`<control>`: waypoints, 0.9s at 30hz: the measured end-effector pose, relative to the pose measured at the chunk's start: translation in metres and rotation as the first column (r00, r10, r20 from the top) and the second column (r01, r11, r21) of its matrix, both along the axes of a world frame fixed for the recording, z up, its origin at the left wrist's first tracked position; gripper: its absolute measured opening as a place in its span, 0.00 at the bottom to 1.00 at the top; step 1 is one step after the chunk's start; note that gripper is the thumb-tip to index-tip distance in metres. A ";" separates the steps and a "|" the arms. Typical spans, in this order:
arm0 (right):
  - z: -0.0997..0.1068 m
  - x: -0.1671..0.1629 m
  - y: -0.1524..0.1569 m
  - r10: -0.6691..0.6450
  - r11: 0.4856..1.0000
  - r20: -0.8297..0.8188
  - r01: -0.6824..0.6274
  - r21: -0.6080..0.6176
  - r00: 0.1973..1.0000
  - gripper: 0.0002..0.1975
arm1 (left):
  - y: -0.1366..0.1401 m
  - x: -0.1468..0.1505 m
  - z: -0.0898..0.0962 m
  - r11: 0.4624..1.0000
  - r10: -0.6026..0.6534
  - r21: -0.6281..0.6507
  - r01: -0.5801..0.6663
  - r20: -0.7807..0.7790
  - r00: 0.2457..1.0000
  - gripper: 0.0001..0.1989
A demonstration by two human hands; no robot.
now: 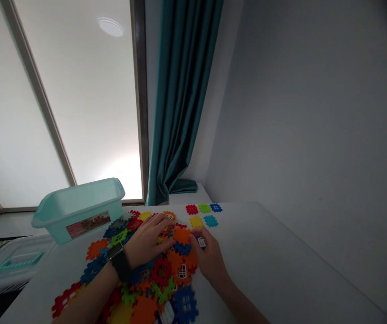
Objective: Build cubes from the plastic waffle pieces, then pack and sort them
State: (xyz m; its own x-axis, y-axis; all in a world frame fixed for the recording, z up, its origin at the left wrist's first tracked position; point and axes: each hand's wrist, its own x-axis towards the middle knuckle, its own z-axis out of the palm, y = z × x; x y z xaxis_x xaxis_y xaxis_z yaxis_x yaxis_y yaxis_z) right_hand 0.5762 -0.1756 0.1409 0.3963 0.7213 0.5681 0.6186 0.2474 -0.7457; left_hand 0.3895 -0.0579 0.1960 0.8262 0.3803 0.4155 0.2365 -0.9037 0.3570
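A heap of notched plastic building tiles in several colours lies on the white table. My left hand [149, 240], with a dark watch on its wrist, rests over the upper part of the heap with fingers stretched out. My right hand [210, 256] is at the heap's right side, its thumb and fingers closed at the edge of an orange tile [181, 235]. Just below that is a blue tile [182, 249]. Nearer me lie a red tile [161, 271], a green piece [163, 290] and a blue window tile [184, 304]. My left hand hides part of the heap.
Past my right hand, a red tile [192, 209], green tile [204, 208], blue tile [216, 207], yellow tile [196, 221] and teal tile [211, 220] lie apart in two rows. A mint tub [90, 216] stands at the left, beside a clear lid [14, 258].
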 end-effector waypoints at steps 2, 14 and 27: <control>0.000 0.000 0.002 0.010 0.999 -0.127 -0.016 -0.046 0.992 0.11 | -0.003 0.002 -0.001 0.998 0.022 0.066 -0.022 -0.009 1.000 0.25; 0.005 -0.009 0.003 0.151 0.974 -0.562 -0.220 -0.057 0.813 0.16 | -0.004 0.004 -0.004 0.962 0.033 0.273 -0.020 -0.043 0.999 0.22; 0.010 -0.006 -0.007 0.074 0.989 0.253 -0.104 0.107 0.965 0.13 | -0.003 0.003 -0.007 0.969 0.058 0.236 -0.070 0.057 0.997 0.20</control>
State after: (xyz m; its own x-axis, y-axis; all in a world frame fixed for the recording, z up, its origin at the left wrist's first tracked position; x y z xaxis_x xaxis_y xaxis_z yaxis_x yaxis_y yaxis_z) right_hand 0.5701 -0.1828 0.1514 0.1700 0.6687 0.7238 0.7515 0.3872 -0.5342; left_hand 0.3920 -0.0614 0.1886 0.7794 0.3175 0.5401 0.2843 -0.9475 0.1466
